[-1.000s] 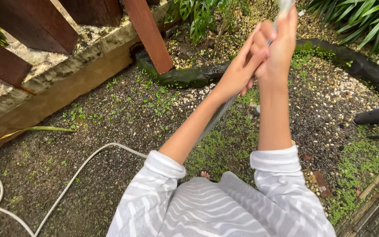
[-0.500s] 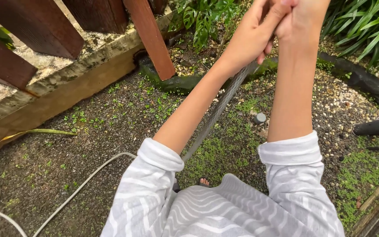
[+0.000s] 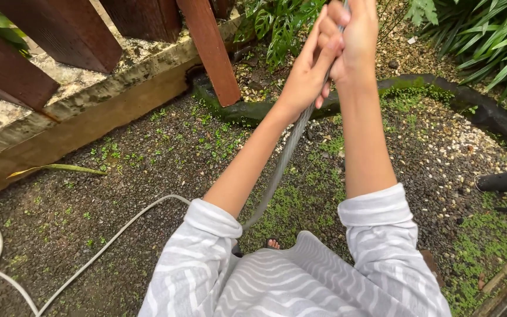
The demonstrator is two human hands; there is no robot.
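Nearest, grey striped sleeves. Below the fingers a grey hose slants down towards the lap. Both hands, left and right, now higher and closer together than a second ago (knuckles overlapping), clench the hose; gravel lies beyond.

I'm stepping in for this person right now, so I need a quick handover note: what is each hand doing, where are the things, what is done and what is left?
Left hand: raised, fingers wrapped around the grey strap.
Right hand: raised beside it, closed on the same strap higher up; the two hands touch.
Strap: runs taut from the hands down between the forearms toward the person's lap; its upper end leaves the picture, its lower end is hidden by the striped clothing.
White cable: lies loose on the gravel, lower left, untouched.
Done: both hands have a grip.
Left: cannot tell what the strap is tied to, so check both ends before letting go.
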